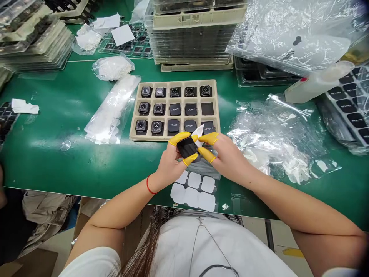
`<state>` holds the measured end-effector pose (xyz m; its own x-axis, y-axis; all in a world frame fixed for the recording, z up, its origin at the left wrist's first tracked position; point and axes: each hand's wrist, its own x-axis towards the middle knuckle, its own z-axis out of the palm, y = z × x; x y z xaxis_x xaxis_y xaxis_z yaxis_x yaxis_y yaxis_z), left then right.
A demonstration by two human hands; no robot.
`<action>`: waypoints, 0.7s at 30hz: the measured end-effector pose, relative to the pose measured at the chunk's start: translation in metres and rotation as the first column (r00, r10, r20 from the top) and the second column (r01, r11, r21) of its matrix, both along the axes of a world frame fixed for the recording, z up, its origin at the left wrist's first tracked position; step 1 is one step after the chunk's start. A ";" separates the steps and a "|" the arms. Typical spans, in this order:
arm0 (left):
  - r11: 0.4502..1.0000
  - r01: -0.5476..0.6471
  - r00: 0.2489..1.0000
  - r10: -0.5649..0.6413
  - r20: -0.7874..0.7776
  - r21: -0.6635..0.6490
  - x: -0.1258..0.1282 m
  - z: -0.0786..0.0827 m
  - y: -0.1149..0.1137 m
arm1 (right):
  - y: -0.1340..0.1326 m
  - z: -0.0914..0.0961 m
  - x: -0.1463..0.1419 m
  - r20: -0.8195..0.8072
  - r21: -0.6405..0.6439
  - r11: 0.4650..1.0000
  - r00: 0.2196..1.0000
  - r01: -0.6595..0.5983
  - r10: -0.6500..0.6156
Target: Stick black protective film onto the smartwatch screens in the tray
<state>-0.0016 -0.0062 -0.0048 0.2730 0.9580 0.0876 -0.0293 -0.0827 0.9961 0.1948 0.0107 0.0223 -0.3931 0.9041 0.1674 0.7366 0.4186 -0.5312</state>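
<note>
My two hands hold a black square smartwatch case (186, 148) just in front of a beige pulp tray (173, 84). Yellow finger cots cover several fingertips on each hand. My left hand (170, 166) grips the case from the left, while my right hand (227, 158) pinches a white film piece (198, 134) at its upper right edge. The tray has three rows of five compartments, holding dark watch cases, some with black printed covers. Below my hands lies a clear sheet of pale square pads (192, 192), partly hidden by my wrists.
A clear strip of round white stickers (112, 107) lies left of the tray on the green work mat (57, 115). Crumpled plastic bags (268, 142) lie to the right. Stacked trays (191, 34) stand behind, with more piled at the far left.
</note>
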 end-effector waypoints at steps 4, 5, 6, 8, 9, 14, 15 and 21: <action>0.998 0.003 0.995 0.003 0.099 -0.065 0.002 0.008 0.001 | -0.005 -0.007 -0.005 -0.059 0.078 0.994 0.995 -0.077 0.082; 0.991 0.002 0.989 0.017 0.144 -0.131 0.003 0.012 0.003 | -0.006 -0.009 -0.006 -0.092 0.146 0.986 0.992 -0.078 0.092; 0.977 0.002 0.982 0.038 0.185 -0.215 0.003 0.016 0.006 | -0.006 -0.011 -0.007 -0.121 0.223 0.971 0.986 -0.081 0.110; 0.917 0.021 0.971 0.076 0.226 -0.397 0.002 0.023 0.012 | -0.007 -0.010 -0.006 -0.174 0.348 0.931 0.969 -0.107 0.176; 0.883 0.036 0.971 0.079 0.225 -0.467 0.001 0.024 0.015 | -0.008 -0.008 -0.006 -0.210 0.374 0.920 0.955 -0.118 0.208; 0.897 0.069 0.994 -0.026 0.102 -0.436 0.001 0.020 0.017 | -0.007 0.014 -0.001 -0.552 -0.078 0.997 0.833 -0.001 -0.042; 0.914 0.084 0.995 -0.058 0.076 -0.397 0.002 0.018 0.015 | -0.005 0.018 0.000 -0.582 -0.236 0.972 0.798 0.017 -0.156; 0.958 0.150 0.985 -0.165 -0.040 -0.244 0.004 0.009 0.003 | 0.002 0.019 -0.003 -0.577 -0.672 0.730 0.707 -0.125 -0.409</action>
<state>0.0020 -0.0028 0.0044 0.4200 0.8933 -0.1600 0.0374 0.1591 0.9866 0.1922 0.0128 0.0410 -0.2745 0.9127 -0.3025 0.0984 -0.2863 -0.9531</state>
